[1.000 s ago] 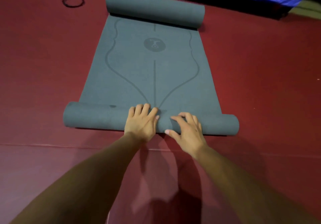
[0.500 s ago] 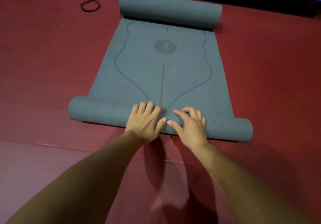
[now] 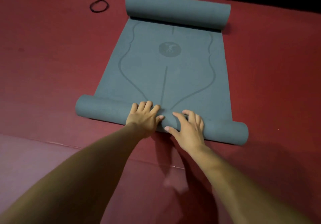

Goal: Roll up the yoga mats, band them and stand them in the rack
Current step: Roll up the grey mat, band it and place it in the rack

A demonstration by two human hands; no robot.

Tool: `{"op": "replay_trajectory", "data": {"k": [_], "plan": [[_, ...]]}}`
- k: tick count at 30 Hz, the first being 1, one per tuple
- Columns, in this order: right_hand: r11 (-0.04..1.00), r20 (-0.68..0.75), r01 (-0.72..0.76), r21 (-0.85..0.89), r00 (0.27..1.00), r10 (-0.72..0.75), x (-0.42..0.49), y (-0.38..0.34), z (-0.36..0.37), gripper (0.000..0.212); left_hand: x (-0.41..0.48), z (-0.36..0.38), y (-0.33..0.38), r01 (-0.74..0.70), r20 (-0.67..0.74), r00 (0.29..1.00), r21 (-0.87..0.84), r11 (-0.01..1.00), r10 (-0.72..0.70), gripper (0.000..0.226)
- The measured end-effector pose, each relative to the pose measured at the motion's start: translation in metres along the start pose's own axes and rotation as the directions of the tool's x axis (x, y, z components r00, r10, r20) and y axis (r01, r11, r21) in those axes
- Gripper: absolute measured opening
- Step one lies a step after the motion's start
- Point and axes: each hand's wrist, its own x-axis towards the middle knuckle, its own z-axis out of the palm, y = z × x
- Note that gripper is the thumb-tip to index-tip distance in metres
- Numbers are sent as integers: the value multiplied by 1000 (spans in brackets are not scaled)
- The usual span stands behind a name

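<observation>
Rolling is under way, not finished. The grey-green yoga mat (image 3: 165,67) lies on the red floor (image 3: 52,67). Its near end is wound into a near roll (image 3: 100,109) directly under both hands. A flat stretch lies beyond the fingertips, and the far end sits curled in a second roll (image 3: 177,9).

The left hand (image 3: 144,117) and right hand (image 3: 187,129) press on the near roll side by side at its middle, fingers spread, pinching nothing.

That roll's long axis runs crosswise, left to right, with its right end slightly nearer the person; the sheet extends away from the hands.

A black band (image 3: 99,5) lies loose, well beyond and left of the left hand. Banding and racking remain; no rack shows.
</observation>
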Motion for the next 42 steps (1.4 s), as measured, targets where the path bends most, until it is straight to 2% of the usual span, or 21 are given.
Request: {"op": "replay_trajectory", "data": {"k": [2,4,6,9,11,13,15,19,24,30,32,34,40,42], "plan": [[1000,39,-16,5,999,15,13,0,-3,63,10,-2,-3,5,36,999,4,1000,-5,54],[999,53,-29,38,998,27,27,1,-1,61,21,5,-4,42,25,999,-34,999,-41,60],[998,31,-29,51,999,28,36,5,1,60,27,15,-3,51,-93,994,-93,994,-60,59],[999,8,-17,43,1000,17,41,7,4,59,25,35,-9,-74,-374,927,-91,993,35,41],[999,3,-19,33,1000,19,47,7,2,60,25,39,-16,-177,-447,886,-73,981,127,38],[999,22,-31,20,999,31,52,6,0,60,27,41,-22,-212,-451,878,-64,975,161,37],[999,27,-36,15,999,36,55,3,-1,57,33,42,-20,-186,-436,889,-72,980,136,36],[1000,-65,-13,10,998,14,46,-3,-1,58,48,39,-14,-137,-456,886,-80,987,86,35],[987,43,114,-112,993,-110,23,12,-11,70,54,35,-13,-122,-428,901,-83,989,75,37],[995,69,84,-52,994,-81,39,12,-10,86,75,29,-13,-64,-357,934,-172,983,-2,47],[998,62,58,-37,997,-55,49,10,-10,83,72,29,-14,-91,-399,917,-187,978,9,47],[999,37,44,-22,998,-44,62,12,-7,73,66,34,-16,-147,-453,889,-130,981,73,46],[1000,30,17,-19,999,-17,87,18,-4,66,67,47,-14,-35,-440,898,-132,991,-27,56],[999,-56,12,-53,998,-15,88,16,-4,61,77,47,-17,-47,-466,885,-125,991,-17,54]]}}
